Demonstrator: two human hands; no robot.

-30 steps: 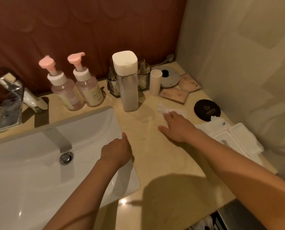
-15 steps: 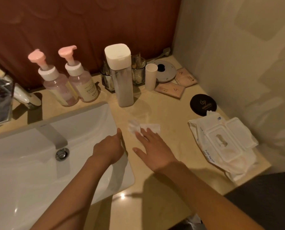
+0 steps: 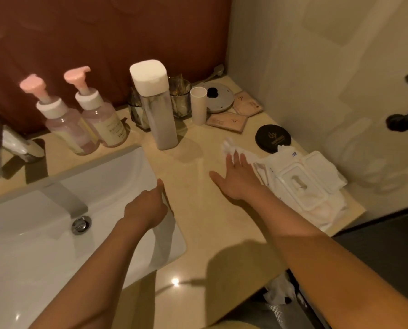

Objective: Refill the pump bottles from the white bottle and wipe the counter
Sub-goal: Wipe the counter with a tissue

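Now the right hand [image 3: 238, 179], fingers flat, presses a crumpled white wipe [image 3: 229, 146] onto the beige stone counter [image 3: 193, 210]. At eight o'clock, the fisted left hand [image 3: 146, 207] rests on the white ceramic sink [image 3: 91, 166], at its rim.

I am looking down at a bathroom vanity: a white basin [image 3: 32, 257] with a metal drain plug [image 3: 81, 224] and a chrome tap [image 3: 20, 146], set into a beige stone tabletop [image 3: 210, 222]. Pump bottles [image 3: 66, 129] stand along its back edge. Wrapped toiletry sachets [image 3: 229, 121] and glass tumblers [image 3: 180, 100] sit near the back right corner.
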